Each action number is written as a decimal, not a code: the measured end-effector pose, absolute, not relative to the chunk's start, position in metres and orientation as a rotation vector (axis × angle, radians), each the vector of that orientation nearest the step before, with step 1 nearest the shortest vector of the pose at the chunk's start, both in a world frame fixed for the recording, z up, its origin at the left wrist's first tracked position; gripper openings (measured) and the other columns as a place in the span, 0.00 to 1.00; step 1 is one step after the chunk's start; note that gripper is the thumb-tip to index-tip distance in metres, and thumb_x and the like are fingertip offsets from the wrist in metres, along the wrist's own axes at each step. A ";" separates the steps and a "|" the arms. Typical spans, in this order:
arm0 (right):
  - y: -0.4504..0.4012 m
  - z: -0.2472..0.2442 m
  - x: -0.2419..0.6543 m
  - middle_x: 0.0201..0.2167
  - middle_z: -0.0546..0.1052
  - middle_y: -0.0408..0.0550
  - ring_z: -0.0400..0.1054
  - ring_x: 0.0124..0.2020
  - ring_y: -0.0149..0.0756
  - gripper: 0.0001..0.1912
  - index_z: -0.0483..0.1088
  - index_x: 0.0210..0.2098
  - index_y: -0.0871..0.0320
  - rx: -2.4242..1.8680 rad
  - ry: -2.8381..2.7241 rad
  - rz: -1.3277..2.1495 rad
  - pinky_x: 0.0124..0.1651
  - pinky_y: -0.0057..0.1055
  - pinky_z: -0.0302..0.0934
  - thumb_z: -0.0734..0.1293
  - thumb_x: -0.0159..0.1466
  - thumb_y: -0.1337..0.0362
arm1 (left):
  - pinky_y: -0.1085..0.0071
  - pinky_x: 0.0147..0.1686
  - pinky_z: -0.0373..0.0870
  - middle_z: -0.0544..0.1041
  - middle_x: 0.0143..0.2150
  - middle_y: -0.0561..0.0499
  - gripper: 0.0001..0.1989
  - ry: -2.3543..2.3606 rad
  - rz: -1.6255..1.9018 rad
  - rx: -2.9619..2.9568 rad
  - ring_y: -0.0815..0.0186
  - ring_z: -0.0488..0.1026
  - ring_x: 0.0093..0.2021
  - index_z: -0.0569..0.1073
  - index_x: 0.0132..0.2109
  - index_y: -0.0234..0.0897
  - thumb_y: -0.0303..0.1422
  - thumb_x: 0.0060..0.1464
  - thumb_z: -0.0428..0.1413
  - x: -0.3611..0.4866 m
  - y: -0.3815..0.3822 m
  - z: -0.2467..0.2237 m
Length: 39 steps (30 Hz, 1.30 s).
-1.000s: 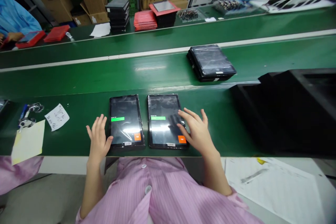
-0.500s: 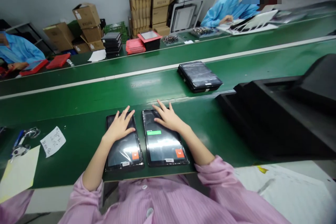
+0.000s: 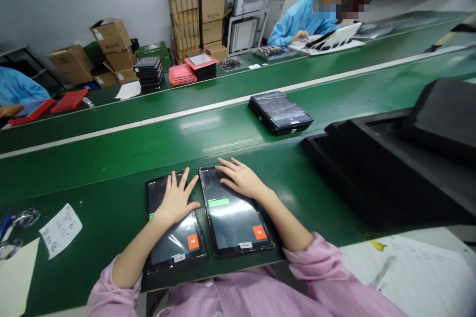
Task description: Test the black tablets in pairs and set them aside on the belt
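The left tablet [image 3: 174, 250] and right tablet [image 3: 232, 220] are lying under the open left hand [image 3: 176, 200] and open right hand [image 3: 240, 181], which are seemingly pressing the screens, gripping nothing.

The right hand [image 3: 241, 181] can pass over the worktop [image 3: 193, 151] at 12 o'clock; a tablet stack [image 3: 280, 112] blocks 1 o'clock, black trays [image 3: 372, 168] 3.

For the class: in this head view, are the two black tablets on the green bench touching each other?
Apart. The head view shows a narrow strip of green bench between the left tablet and the right tablet, along their facing edges.
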State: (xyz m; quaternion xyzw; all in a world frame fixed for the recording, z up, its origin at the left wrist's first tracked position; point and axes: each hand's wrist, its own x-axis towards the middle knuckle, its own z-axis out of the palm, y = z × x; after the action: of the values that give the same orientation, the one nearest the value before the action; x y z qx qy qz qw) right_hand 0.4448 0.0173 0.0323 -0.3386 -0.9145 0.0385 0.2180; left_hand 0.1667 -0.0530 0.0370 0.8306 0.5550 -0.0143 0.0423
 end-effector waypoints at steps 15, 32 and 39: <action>0.036 0.018 0.469 0.26 0.71 0.46 0.66 0.30 0.35 0.25 0.78 0.27 0.55 -1.155 -2.296 0.172 0.44 0.38 0.57 0.55 0.73 0.60 | 0.33 0.61 0.49 0.63 0.67 0.32 0.31 1.775 0.034 2.381 0.37 0.59 0.67 0.73 0.57 0.42 0.56 0.56 0.50 0.098 -0.034 0.052; 0.062 -0.020 0.462 0.17 0.68 0.46 0.61 0.21 0.35 0.35 0.77 0.25 0.58 -1.289 -1.446 0.559 0.28 0.34 0.58 0.52 0.71 0.43 | 0.62 0.43 0.73 0.80 0.52 0.42 0.24 1.426 -0.227 2.125 0.52 0.78 0.48 0.76 0.47 0.40 0.48 0.60 0.42 0.130 0.048 0.075; 0.059 -0.017 0.464 0.19 0.71 0.47 0.62 0.22 0.35 0.37 0.76 0.23 0.57 -1.284 -1.369 0.619 0.27 0.33 0.57 0.53 0.69 0.38 | 0.58 0.46 0.69 0.80 0.48 0.40 0.34 1.550 -0.322 2.060 0.48 0.76 0.49 0.75 0.42 0.38 0.56 0.63 0.33 0.141 0.046 0.092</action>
State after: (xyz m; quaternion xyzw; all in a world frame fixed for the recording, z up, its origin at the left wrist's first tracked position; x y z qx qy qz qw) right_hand 0.4638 0.0587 -0.0173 -0.5423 -0.5784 0.2616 0.5503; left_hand 0.1410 0.0463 0.0918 0.7639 0.5747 -0.1193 0.2683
